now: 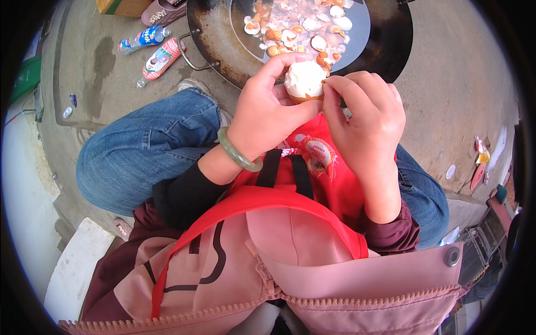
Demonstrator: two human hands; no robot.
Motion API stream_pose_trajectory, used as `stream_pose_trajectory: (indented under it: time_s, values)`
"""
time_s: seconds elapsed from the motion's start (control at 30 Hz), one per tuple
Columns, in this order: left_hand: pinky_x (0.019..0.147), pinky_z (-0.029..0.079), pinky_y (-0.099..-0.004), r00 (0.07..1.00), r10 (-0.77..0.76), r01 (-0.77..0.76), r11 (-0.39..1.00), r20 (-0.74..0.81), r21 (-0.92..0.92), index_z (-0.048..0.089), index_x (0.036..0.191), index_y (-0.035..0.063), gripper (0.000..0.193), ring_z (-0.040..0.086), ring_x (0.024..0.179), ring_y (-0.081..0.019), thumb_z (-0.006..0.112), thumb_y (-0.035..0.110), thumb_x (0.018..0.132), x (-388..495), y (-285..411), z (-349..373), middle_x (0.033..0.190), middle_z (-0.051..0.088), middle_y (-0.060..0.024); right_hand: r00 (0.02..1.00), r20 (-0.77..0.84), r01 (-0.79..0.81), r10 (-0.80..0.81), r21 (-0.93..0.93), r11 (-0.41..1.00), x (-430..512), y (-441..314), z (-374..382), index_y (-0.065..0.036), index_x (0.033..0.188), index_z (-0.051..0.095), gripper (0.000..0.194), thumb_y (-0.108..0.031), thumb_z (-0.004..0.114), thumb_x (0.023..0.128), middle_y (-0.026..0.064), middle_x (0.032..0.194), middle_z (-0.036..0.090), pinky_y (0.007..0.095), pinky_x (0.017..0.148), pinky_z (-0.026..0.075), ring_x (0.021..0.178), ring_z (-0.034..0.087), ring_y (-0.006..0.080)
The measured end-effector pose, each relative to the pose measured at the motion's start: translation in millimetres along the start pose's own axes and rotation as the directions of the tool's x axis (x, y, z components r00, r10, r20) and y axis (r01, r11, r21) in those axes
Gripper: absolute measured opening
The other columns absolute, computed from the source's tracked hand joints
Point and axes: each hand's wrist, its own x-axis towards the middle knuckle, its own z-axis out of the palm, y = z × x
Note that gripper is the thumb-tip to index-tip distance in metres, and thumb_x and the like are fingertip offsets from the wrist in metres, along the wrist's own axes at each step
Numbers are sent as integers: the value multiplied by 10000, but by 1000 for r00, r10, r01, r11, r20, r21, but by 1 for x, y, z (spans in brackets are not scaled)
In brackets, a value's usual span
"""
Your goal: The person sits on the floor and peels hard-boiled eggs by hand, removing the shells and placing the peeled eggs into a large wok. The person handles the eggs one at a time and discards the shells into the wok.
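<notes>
My left hand (268, 104), wearing a green bangle (236, 153) at the wrist, holds a partly peeled egg (305, 79) between thumb and fingers. White shows over most of the egg, and brown shell (305, 99) covers its lower end. At the egg's right side, the thumb and forefinger of my right hand (364, 104) pinch a small brown bit of shell. Just beyond both hands stands a wide metal wok (389, 42), with many broken eggshells (293, 33) lying in what looks like water.
A loop handle (184, 54) juts from the wok's left side. Two plastic bottles, one blue-labelled (144, 39) and one red-patterned (160, 60), lie on the concrete floor near a shoe (162, 14). A red apron (335, 184) covers my lap. Wrappers (482, 153) lie at right.
</notes>
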Motion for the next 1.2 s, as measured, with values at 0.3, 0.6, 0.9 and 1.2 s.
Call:
stream_pose_trajectory:
  time_s: [0.3,0.6,0.9,1.2]
  values:
    - [932,475,-276,1000,1,-1,1000,11,-4,449,1269,-6,531,563,1084,-142,677,-58,791,0,-3,-1,1182,552,-80,998,64,-32,29,51,998,2,-2,-7,-44,801,641,165,4,717,662,67,744,605,320,571,459,657,592,234]
    - [934,475,-282,1000,-23,23,1000,2,-14,446,1272,-10,550,555,1092,-145,677,-75,777,0,-1,0,1184,542,-77,1000,-9,-20,21,53,998,0,1,2,-86,752,607,150,-42,707,649,27,672,519,320,541,398,618,546,204]
    - [934,485,-300,999,-16,20,995,44,-102,413,1295,2,602,530,1125,-165,673,-100,762,0,3,-1,1208,507,-82,968,-45,-247,247,11,969,-2,12,-3,-87,861,642,233,18,669,655,47,782,624,314,598,459,668,599,239]
    - [958,492,-340,997,76,-78,993,-28,-90,400,1265,8,591,528,1147,-203,683,-105,759,2,4,-2,1244,475,-99,694,417,-695,587,599,397,-5,-1,4,42,921,660,171,-87,692,814,34,708,640,205,564,454,633,561,46]
